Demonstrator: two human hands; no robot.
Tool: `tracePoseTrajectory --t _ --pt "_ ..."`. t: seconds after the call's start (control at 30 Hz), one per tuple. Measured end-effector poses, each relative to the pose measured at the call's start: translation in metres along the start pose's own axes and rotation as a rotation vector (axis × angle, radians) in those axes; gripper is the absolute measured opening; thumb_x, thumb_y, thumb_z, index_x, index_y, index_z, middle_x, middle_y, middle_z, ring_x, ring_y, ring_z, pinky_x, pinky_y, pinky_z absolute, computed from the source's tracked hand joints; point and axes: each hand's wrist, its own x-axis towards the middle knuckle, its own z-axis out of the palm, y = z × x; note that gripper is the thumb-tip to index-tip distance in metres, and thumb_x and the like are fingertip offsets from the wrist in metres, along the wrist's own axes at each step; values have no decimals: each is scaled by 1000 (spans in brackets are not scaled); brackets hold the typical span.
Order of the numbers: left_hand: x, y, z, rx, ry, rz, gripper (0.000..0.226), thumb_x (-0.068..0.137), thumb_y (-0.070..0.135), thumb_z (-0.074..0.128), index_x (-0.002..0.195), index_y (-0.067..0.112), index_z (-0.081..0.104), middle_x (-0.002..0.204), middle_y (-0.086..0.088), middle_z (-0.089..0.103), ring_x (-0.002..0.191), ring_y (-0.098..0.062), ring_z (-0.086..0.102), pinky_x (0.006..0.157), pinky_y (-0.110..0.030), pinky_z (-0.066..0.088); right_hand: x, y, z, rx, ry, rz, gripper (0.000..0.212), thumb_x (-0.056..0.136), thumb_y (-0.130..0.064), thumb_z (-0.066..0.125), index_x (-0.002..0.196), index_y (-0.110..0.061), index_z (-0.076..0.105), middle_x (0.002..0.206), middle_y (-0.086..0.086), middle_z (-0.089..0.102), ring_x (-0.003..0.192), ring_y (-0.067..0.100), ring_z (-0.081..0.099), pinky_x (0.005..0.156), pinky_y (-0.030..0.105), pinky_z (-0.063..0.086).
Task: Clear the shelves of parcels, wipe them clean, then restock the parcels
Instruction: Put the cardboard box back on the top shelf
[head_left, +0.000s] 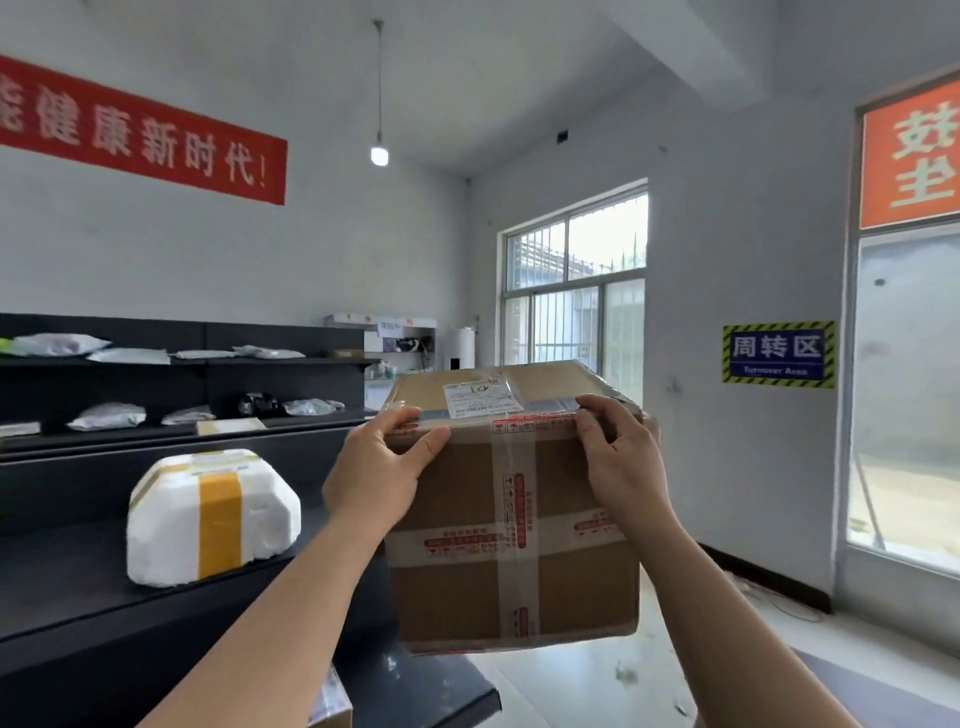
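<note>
A large brown cardboard box (514, 519), taped with clear and red-printed tape and bearing a white label on top, is held up in the air in front of me, just past the right end of the black shelf unit (78, 613). My left hand (379, 467) grips its top left edge. My right hand (623, 457) grips its top right edge. A white foam parcel (213, 514) with a yellow tape band rests on the shelf to the left of the box.
Several grey and white soft mailer bags (106, 415) lie on the two upper shelves at the left. A white cabinet (395, 343) and a window (576, 291) stand at the back. A glass door (904, 395) is at the right; open floor lies below the box.
</note>
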Motion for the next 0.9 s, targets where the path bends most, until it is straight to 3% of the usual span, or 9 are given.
tracePoseTrajectory --t 0.17,0.37,0.53,0.63,0.8,0.9 --pt "22 13 5 43 101 -9 50 74 73 56 116 46 58 126 9 57 110 -16 56 84 -43 53 43 2 15 66 -36 -50 26 96 -44 49 120 -38 59 121 -2 39 115 21 46 99 41 45" --pt "50 15 17 139 233 -19 46 74 75 53 113 50 55 124 11 57 101 -16 58 70 -35 53 93 12 47 196 -112 -97 22 96 -39 51 115 -38 62 125 -1 42 114 18 44 90 29 36" --pt "71 -1 25 241 277 -74 50 75 76 51 117 48 54 124 9 57 100 -15 58 62 -28 46 122 27 85 241 -194 -81 22 95 -39 53 115 -37 63 128 0 42 118 22 45 103 42 41" --pt "86 -10 29 297 307 -93 49 76 75 53 117 48 55 124 9 56 97 -14 58 55 -24 38 136 37 111 285 -238 -77 23 95 -38 53 116 -36 63 128 0 44 116 19 45 102 39 40" --pt "119 -20 35 385 308 -105 50 77 75 52 119 48 54 126 7 55 101 -16 59 59 -26 39 165 50 150 320 -274 -79 25 96 -35 52 118 -30 64 129 1 49 120 19 45 106 46 40" --pt "139 -28 41 426 276 -117 51 78 74 51 121 48 53 126 5 55 102 -19 59 67 -30 49 178 59 168 322 -294 -49 24 97 -36 51 116 -31 63 127 1 51 121 21 45 104 48 41"
